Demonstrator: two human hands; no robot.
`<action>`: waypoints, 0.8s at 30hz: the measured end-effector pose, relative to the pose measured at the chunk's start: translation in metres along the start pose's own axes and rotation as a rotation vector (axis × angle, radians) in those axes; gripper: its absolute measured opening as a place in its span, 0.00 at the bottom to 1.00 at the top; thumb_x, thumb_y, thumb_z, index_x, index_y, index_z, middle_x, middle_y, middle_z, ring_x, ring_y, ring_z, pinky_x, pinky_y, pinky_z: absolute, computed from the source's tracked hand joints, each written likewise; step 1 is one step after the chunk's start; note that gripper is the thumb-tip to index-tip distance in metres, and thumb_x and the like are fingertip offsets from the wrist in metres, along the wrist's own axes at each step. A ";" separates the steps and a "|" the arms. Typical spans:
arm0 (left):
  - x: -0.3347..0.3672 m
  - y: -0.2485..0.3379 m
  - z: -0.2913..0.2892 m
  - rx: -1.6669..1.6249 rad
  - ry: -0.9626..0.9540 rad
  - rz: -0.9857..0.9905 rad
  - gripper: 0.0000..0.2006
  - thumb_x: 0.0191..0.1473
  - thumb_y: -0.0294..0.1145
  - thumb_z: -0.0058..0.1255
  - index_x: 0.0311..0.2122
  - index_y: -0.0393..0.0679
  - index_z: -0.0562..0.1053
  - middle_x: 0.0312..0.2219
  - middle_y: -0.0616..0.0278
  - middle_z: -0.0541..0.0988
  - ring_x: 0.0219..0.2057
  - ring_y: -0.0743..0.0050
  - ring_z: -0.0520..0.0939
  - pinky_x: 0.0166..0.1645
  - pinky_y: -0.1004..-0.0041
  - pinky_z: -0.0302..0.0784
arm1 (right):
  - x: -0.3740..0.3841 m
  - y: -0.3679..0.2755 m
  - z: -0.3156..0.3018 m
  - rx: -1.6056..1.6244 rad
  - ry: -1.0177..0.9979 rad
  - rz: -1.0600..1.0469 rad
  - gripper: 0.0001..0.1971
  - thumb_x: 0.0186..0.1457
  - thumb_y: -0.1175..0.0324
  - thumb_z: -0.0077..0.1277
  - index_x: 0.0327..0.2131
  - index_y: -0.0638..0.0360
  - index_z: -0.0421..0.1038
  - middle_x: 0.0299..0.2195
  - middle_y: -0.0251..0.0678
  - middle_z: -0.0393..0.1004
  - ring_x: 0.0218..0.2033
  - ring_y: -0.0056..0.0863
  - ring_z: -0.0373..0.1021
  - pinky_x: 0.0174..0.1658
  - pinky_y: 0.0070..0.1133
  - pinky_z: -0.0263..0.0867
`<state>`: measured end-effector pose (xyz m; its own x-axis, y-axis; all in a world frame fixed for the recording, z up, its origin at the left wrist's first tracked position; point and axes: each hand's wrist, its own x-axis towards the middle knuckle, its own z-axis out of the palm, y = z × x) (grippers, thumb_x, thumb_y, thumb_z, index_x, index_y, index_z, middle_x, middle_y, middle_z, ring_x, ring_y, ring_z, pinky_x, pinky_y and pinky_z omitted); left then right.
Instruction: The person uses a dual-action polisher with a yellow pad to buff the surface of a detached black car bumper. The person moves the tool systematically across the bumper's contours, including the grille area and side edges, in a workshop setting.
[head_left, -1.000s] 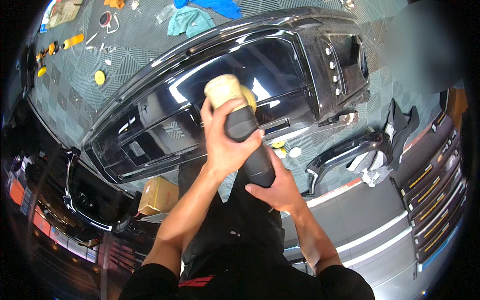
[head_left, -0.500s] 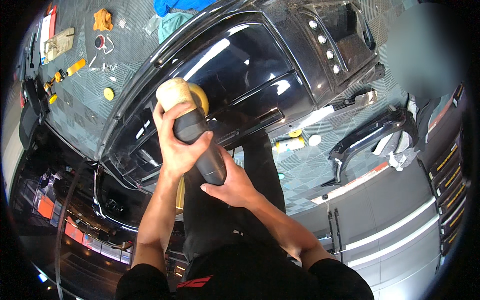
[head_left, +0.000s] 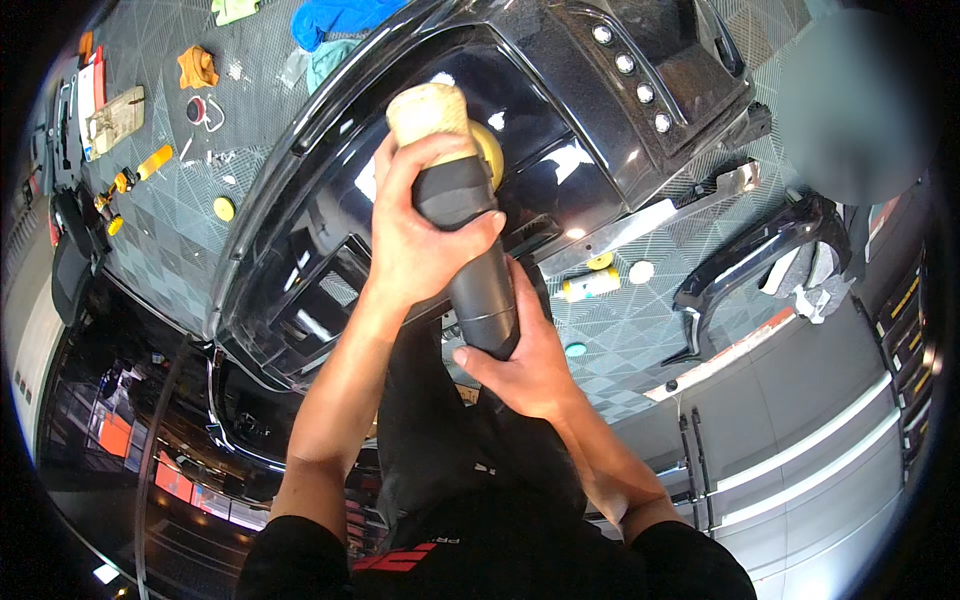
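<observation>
Both my hands grip a polishing machine (head_left: pixel 485 295) with a black body and a cream-coloured, worn-looking head. My left hand (head_left: pixel 420 245) wraps around it just behind the head, thumb across the black part. Around the rear end of the body, closer to me, my right hand (head_left: pixel 530 365) is closed. A yellow foam pad (head_left: pixel 490 152) shows at the right of the head, over a glossy black car bumper (head_left: pixel 535 85). Most of the pad is hidden by the machine, so its exact contact cannot be seen. Bright reflections lie across the bumper.
Cloths in blue (head_left: pixel 335 22) and orange (head_left: pixel 198 67) lie on the tiled floor beyond the bumper. A yellow cordless tool (head_left: pixel 125 180) and a round yellow pad (head_left: pixel 223 208) are at left. On the right are a yellow-labelled bottle (head_left: pixel 592 284) and a black curved trim piece (head_left: pixel 740 255).
Both hands have carried the polishing machine to the right and slightly away from me across the bumper. The grip is the same. The whole view has shifted a little.
</observation>
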<state>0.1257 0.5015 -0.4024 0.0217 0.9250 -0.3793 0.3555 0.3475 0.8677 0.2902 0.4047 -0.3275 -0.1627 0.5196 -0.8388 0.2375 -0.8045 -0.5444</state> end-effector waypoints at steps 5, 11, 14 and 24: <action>0.022 0.009 0.024 -0.040 -0.049 0.036 0.36 0.34 0.29 0.76 0.55 0.51 0.77 0.57 0.48 0.72 0.64 0.44 0.70 0.66 0.50 0.72 | 0.003 0.004 -0.016 0.112 0.036 -0.047 0.57 0.52 0.61 0.71 0.76 0.63 0.42 0.62 0.56 0.72 0.61 0.48 0.73 0.64 0.37 0.67; 0.038 0.019 0.038 -0.067 -0.106 0.028 0.36 0.35 0.30 0.76 0.55 0.51 0.76 0.56 0.49 0.72 0.63 0.45 0.71 0.64 0.51 0.74 | 0.005 0.000 -0.029 0.162 0.078 -0.126 0.58 0.51 0.63 0.71 0.76 0.65 0.42 0.62 0.56 0.71 0.62 0.47 0.72 0.65 0.36 0.66; 0.029 0.021 0.028 -0.018 -0.091 -0.047 0.36 0.35 0.30 0.76 0.55 0.50 0.76 0.56 0.50 0.71 0.61 0.47 0.74 0.64 0.52 0.74 | 0.001 -0.002 -0.027 0.118 0.017 -0.076 0.58 0.51 0.61 0.71 0.76 0.66 0.40 0.65 0.60 0.68 0.64 0.52 0.70 0.67 0.37 0.64; -0.040 -0.015 -0.025 -0.109 0.076 -0.206 0.39 0.41 0.28 0.77 0.61 0.44 0.71 0.49 0.56 0.80 0.48 0.67 0.83 0.54 0.65 0.81 | -0.008 0.007 0.000 0.043 -0.248 0.016 0.59 0.53 0.59 0.70 0.77 0.62 0.37 0.69 0.63 0.61 0.69 0.56 0.64 0.71 0.37 0.60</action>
<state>0.0963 0.4628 -0.3922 -0.1126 0.8402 -0.5304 0.2420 0.5410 0.8055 0.2933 0.3949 -0.3246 -0.3903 0.4243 -0.8171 0.2018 -0.8265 -0.5256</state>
